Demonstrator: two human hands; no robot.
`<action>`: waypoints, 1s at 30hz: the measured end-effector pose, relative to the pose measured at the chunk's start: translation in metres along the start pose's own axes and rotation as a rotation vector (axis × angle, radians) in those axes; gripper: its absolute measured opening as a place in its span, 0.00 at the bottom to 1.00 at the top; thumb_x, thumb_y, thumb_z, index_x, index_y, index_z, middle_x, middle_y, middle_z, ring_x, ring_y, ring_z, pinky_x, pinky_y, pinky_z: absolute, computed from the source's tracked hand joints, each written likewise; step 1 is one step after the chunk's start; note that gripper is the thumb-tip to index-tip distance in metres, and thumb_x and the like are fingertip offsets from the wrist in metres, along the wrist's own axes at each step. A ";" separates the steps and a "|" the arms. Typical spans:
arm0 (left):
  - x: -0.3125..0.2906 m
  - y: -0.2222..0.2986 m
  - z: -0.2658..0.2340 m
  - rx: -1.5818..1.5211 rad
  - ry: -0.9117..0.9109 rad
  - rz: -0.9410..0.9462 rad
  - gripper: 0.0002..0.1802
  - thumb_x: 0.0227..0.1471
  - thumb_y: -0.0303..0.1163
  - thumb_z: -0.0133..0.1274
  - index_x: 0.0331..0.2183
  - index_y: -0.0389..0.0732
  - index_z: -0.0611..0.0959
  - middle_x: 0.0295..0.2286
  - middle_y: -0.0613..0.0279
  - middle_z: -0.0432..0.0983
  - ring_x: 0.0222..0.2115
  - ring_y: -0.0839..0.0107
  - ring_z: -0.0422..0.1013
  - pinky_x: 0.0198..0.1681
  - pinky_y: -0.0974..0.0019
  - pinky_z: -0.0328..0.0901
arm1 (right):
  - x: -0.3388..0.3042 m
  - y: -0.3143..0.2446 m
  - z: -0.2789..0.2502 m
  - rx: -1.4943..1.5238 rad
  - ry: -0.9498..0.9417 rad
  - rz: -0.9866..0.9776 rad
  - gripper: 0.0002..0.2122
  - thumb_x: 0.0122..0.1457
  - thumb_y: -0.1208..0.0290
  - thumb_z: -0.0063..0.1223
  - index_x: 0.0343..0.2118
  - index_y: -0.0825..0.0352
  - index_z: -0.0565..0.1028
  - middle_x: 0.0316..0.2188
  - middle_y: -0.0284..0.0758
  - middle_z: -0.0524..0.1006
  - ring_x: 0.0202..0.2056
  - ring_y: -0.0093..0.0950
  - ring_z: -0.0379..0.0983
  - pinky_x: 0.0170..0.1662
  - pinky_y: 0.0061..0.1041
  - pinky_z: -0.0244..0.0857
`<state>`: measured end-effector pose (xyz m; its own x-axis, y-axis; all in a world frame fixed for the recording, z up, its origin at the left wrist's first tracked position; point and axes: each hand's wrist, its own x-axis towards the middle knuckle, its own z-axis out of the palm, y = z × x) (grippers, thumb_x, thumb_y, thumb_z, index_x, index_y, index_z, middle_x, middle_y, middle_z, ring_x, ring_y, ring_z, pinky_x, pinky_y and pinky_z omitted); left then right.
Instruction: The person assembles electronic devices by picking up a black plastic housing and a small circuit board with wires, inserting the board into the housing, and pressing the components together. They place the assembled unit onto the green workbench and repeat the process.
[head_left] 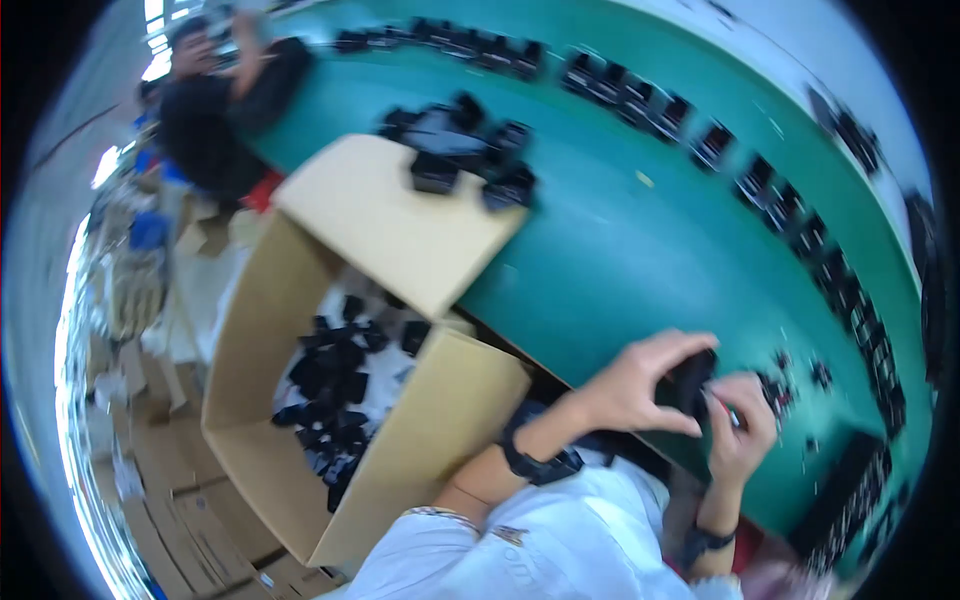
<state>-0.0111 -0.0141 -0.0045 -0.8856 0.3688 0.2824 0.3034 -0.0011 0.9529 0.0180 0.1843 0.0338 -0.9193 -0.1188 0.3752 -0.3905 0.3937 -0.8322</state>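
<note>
My left hand (640,385) grips a small black part (690,383) from the left, thumb below and fingers curled over its top. My right hand (742,428) meets the same black part from the right, fingers pinching at its edge. Both hands hover over the near edge of the green table (620,250). A black watch sits on my left wrist and a dark band on my right. Whether the right hand holds something small of its own is too blurred to tell.
An open cardboard box (400,235) with several black parts inside stands at my left, one flap lying on the table. A pile of black parts (460,150) rests beyond the flap. Rows of black parts (760,185) line the far edge. Another person (215,110) stands far left.
</note>
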 end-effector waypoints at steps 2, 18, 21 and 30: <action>-0.002 0.005 -0.008 0.033 0.018 -0.020 0.53 0.34 0.44 0.79 0.60 0.36 0.74 0.52 0.52 0.75 0.52 0.62 0.74 0.52 0.62 0.70 | 0.007 -0.003 0.004 0.048 0.001 0.013 0.07 0.50 0.87 0.64 0.33 0.73 0.81 0.31 0.40 0.82 0.34 0.33 0.77 0.41 0.29 0.70; -0.005 -0.007 -0.002 -0.342 0.037 -0.122 0.57 0.31 0.33 0.81 0.62 0.35 0.71 0.53 0.57 0.73 0.51 0.70 0.73 0.52 0.66 0.68 | 0.006 -0.003 0.004 0.092 0.003 -0.077 0.11 0.45 0.89 0.67 0.32 0.71 0.82 0.32 0.38 0.85 0.36 0.29 0.79 0.40 0.26 0.72; -0.009 -0.011 0.000 -0.358 0.058 -0.107 0.57 0.31 0.33 0.81 0.62 0.34 0.71 0.54 0.56 0.73 0.51 0.70 0.72 0.53 0.65 0.68 | 0.008 -0.002 0.003 0.068 0.002 -0.101 0.11 0.45 0.89 0.67 0.32 0.70 0.82 0.31 0.37 0.86 0.36 0.28 0.78 0.40 0.25 0.71; -0.006 -0.009 -0.004 -0.279 -0.018 -0.141 0.56 0.31 0.33 0.81 0.62 0.35 0.72 0.51 0.58 0.74 0.48 0.70 0.73 0.52 0.66 0.68 | 0.014 -0.010 -0.006 -0.103 -0.086 -0.114 0.12 0.44 0.84 0.69 0.34 0.66 0.84 0.31 0.34 0.86 0.34 0.27 0.77 0.38 0.24 0.71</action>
<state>-0.0102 -0.0203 -0.0138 -0.9051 0.3994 0.1460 0.0681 -0.2029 0.9768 0.0095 0.1839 0.0497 -0.8718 -0.2440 0.4247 -0.4895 0.4639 -0.7383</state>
